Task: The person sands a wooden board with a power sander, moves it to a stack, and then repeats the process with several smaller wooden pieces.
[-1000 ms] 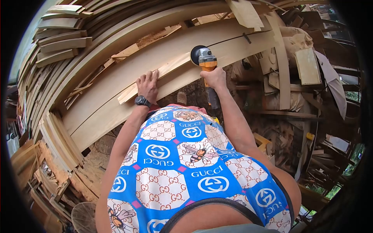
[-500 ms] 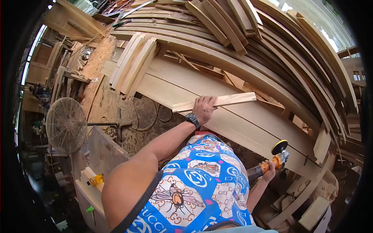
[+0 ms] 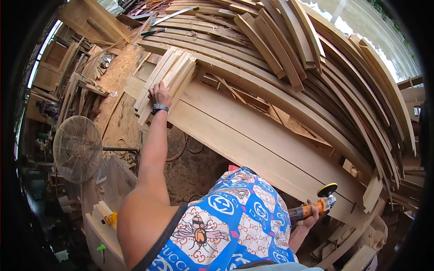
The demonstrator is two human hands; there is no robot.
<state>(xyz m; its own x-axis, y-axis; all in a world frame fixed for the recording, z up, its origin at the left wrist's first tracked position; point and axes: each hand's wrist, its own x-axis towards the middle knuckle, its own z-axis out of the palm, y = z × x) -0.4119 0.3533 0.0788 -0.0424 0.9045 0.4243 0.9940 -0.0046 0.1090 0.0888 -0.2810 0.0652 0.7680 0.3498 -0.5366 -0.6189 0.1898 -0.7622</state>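
My left hand [image 3: 161, 95], with a black watch on its wrist, reaches out to a pile of short wooden strips [image 3: 174, 67]. Its fingers curl over the strips near their close ends, closed on a wooden strip that lies along the others. At my right side, my right hand [image 3: 310, 217] is wrapped round the body of an orange angle grinder [image 3: 318, 207]. A round black pad with a yellow edge [image 3: 327, 190] is mounted on the grinder's head and faces up, clear of the wood.
Two long, wide boards [image 3: 253, 135] form the work surface in front of me. Curved timber pieces [image 3: 271, 40] are heaped beyond it, with a handsaw [image 3: 174, 16] on top at the left. A large fan [image 3: 77, 149] stands at left, near sawdust [image 3: 120, 83].
My left hand has moved left and away from me, from the middle of the boards to the pile, taking the wooden strip along. The grinder stays in my right hand, slightly lower in view.
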